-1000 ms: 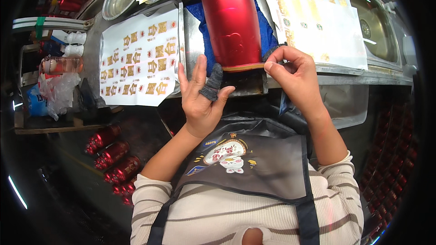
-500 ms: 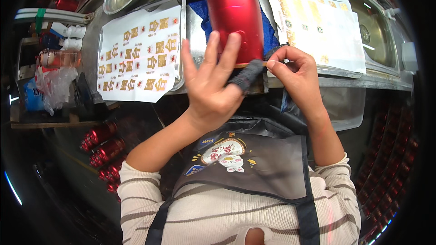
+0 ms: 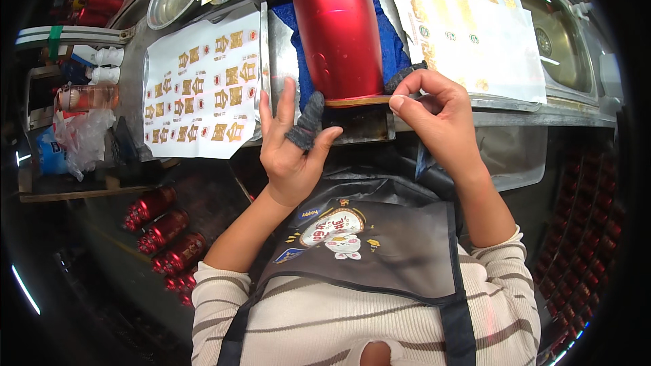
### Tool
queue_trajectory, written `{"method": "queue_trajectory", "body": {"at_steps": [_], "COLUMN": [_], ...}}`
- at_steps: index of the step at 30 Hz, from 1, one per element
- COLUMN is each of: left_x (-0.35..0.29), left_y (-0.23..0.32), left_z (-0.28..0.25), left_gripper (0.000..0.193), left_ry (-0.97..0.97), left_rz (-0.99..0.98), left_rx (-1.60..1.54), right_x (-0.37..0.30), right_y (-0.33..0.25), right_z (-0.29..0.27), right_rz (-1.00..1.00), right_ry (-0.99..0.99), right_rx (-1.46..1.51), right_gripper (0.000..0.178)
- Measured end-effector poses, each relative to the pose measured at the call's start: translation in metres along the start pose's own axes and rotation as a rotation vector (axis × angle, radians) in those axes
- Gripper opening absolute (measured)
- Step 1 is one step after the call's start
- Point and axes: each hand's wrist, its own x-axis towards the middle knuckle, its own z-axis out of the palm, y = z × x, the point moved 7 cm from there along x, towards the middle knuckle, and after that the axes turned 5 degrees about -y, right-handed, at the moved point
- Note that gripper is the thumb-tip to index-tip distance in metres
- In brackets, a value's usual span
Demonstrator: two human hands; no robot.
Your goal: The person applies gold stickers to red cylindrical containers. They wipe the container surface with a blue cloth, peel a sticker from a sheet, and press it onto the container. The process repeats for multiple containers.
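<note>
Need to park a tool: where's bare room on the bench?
Bare metal only in the strip between decal sheet and blue cloth, plus the sink basin at far right. Crowded around the red bottle, where both hands work.

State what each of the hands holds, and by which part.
Right hand pinches the bottom rim of the red bottle. Left hand is open, holding nothing, fingers spread beside that rim.
</note>
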Motion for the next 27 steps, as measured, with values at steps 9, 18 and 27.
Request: {"method": "queue_trajectory", "body": {"at_steps": [9,18,27], "left_x": [0.010,0.035,0.045], "left_y": [0.018,0.046,0.025], "left_z": [0.003,0.003,0.012], "left_gripper": [0.034,0.038,0.061], "left_ry": [-0.032,-0.079,0.030], "left_rz": [0.167,0.291,0.157], "left_rx": [0.139,0.308,0.167], "right_x": [0.003,0.007,0.012], "right_y": [0.007,0.018,0.027], "right_z": [-0.003,-0.002,0.000], "right_rz": [-0.005,-0.012,0.013], "right_ry": [0.020,-0.004,-0.048], "right_rx": [0.095,0.130,0.073], "right_gripper": [0.009,0.010,0.007]}}
